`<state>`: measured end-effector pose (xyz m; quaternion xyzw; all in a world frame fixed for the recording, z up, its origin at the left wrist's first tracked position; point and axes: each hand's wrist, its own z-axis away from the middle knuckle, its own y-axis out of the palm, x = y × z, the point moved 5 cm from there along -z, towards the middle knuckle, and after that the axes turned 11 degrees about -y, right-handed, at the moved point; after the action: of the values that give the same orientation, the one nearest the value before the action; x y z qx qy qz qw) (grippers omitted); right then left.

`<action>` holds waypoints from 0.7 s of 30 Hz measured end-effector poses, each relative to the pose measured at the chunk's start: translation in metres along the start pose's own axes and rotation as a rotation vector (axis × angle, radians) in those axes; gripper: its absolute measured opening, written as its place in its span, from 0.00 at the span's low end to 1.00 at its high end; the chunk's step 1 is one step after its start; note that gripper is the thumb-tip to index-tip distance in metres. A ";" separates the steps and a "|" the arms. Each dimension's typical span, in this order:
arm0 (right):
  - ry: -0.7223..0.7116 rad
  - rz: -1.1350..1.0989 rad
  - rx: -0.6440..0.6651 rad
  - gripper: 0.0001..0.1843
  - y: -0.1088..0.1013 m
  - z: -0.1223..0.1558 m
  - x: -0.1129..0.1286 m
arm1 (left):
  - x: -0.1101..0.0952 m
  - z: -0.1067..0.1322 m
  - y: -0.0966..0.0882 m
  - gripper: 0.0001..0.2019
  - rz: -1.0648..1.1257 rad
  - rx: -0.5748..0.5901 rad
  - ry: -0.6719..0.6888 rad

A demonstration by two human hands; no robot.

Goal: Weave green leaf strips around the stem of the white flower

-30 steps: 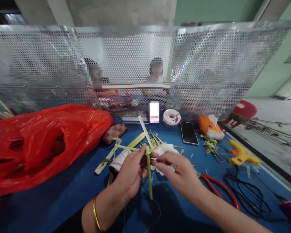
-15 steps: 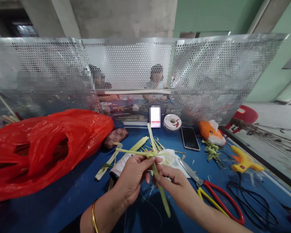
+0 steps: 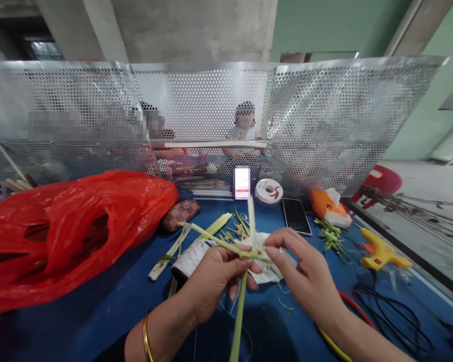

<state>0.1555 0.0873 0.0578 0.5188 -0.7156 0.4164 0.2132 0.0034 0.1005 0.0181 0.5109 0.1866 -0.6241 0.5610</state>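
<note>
Two pale green leaf strips cross each other just above the blue table. My left hand, with a gold bangle at the wrist, pinches them at the crossing. My right hand is closed on the strips from the right side of that crossing. One strip runs up toward the back and down toward me; the other slants off to the left. Under the hands lies a white cloth and several loose leaf strips.
A big red plastic bag fills the left. At the back stand a perforated metal screen with people behind it, a tape roll, a phone and a checkered pouch. A yellow glue gun, black cable and red-handled scissors lie right.
My right hand rose from below the crossing to its right side and now covers the scissors. The upright strip swung to nearly vertical. The left hand kept its pinch.
</note>
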 end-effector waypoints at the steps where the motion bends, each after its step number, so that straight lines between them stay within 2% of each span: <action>1: 0.065 -0.050 -0.010 0.10 -0.001 -0.003 -0.005 | 0.003 0.001 0.003 0.15 -0.025 0.028 -0.031; 4: 0.367 -0.438 0.113 0.13 0.014 -0.003 -0.024 | 0.008 0.002 0.009 0.13 -0.079 0.134 -0.097; 7: 0.554 -0.715 0.069 0.15 0.026 0.003 -0.034 | 0.008 0.003 0.011 0.14 -0.044 0.213 -0.135; 11: 0.535 -0.736 0.028 0.16 0.030 0.006 -0.034 | 0.010 0.001 0.007 0.21 -0.025 0.135 -0.138; 15: 0.494 -0.632 0.027 0.16 0.032 0.005 -0.031 | 0.019 -0.002 0.007 0.18 -0.190 0.003 -0.136; 21: 0.525 -0.654 -0.057 0.15 0.035 0.012 -0.038 | 0.020 -0.002 0.013 0.12 -0.260 0.018 -0.126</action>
<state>0.1392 0.1034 0.0098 0.5888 -0.4456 0.4250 0.5235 0.0189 0.0881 0.0045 0.4472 0.2100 -0.7240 0.4813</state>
